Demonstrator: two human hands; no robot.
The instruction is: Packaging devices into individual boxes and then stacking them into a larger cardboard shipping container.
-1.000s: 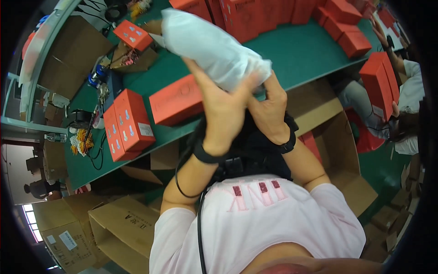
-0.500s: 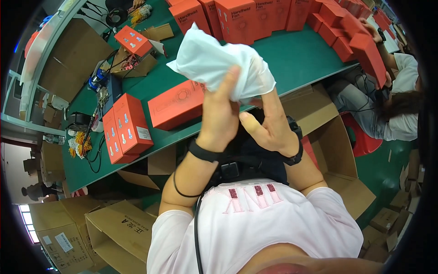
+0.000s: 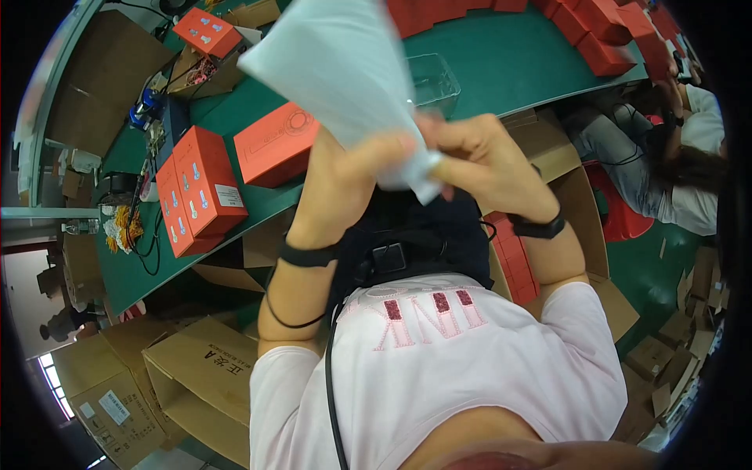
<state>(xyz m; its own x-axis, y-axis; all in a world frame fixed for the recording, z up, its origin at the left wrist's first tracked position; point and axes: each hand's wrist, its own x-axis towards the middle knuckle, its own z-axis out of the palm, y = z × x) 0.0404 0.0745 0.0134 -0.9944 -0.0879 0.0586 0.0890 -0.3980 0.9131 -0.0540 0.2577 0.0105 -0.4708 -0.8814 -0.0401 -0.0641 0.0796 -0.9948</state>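
Observation:
A white soft pouch (image 3: 337,66), blurred by motion, is held up over the green table in front of me. My left hand (image 3: 352,176) grips its lower part, thumb across the front. With bent fingers, my right hand (image 3: 493,168) pinches the pouch's lower right corner. Whatever the pouch contains is hidden. Behind my right hand, a clear plastic tray (image 3: 436,84) lies on the table. A long red box (image 3: 274,147) lies just left of my left hand, partly covered by it.
Two red boxes with small fan pictures (image 3: 202,188) stand at the table's left front. More red boxes (image 3: 599,39) line the far side and right. A co-worker (image 3: 693,117) sits at the right. Open cartons (image 3: 200,376) stand below the table edge, one (image 3: 576,204) holding red boxes.
My right hand has moved from beneath the pouch to its lower right corner. The pouch now looks longer and straighter. The clear tray has come into sight, and the view has shifted slightly.

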